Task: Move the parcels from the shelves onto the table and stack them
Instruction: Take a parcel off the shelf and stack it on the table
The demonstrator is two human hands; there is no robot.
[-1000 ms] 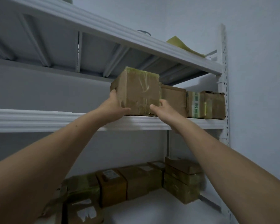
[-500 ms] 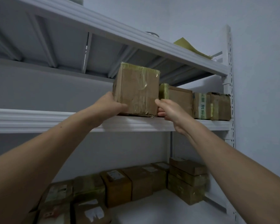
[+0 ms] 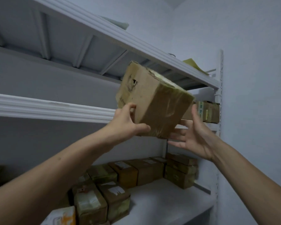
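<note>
Half a second ago the box (image 3: 154, 101) sat flat on the middle shelf (image 3: 55, 108) with a hand on each side. Now it is off that shelf, in the air just in front of and above its edge, tipped so one corner points down.

The left hand (image 3: 128, 125) grips the box at its lower left corner, thumb along the front face and a finger curled up the side. The right hand (image 3: 193, 138) has let go of the side and is spread wide just below and to the right of the box, palm turned toward it and thumb up. I cannot tell whether its fingertips touch the underside.

Two parcels (image 3: 208, 111) remain at the right end of the middle shelf, and a row of parcels (image 3: 136, 172) stands below it.
</note>
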